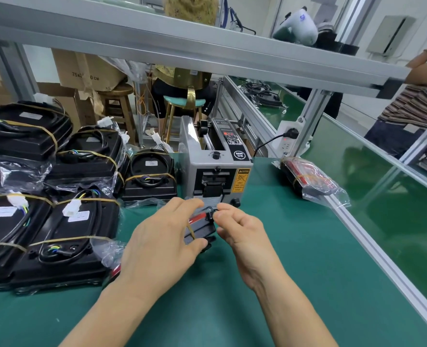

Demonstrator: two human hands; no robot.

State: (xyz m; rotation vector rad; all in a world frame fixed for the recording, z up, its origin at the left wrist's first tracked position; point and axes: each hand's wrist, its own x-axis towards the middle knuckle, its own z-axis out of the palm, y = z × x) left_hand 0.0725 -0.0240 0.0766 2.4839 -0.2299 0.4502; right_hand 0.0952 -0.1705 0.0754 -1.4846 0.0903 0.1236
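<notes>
Black lamp unit (199, 227), perhaps red-edged; green mat (295, 259); grey dispenser (216, 159).

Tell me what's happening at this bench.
A person at a green bench holds a small black-and-red part, with a rubber band round it, just in front of a grey tape dispenser. The left hand grips the part from the side; the right hand pinches its upper end near the dispenser's outlet. Bagged black units are stacked on the left, and one bagged red unit lies on the right.

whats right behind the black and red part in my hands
The grey tape machine stands just behind the part on the green mat. The left hand and right hand hide the machine's lower front, so any contact cannot be told.
</notes>
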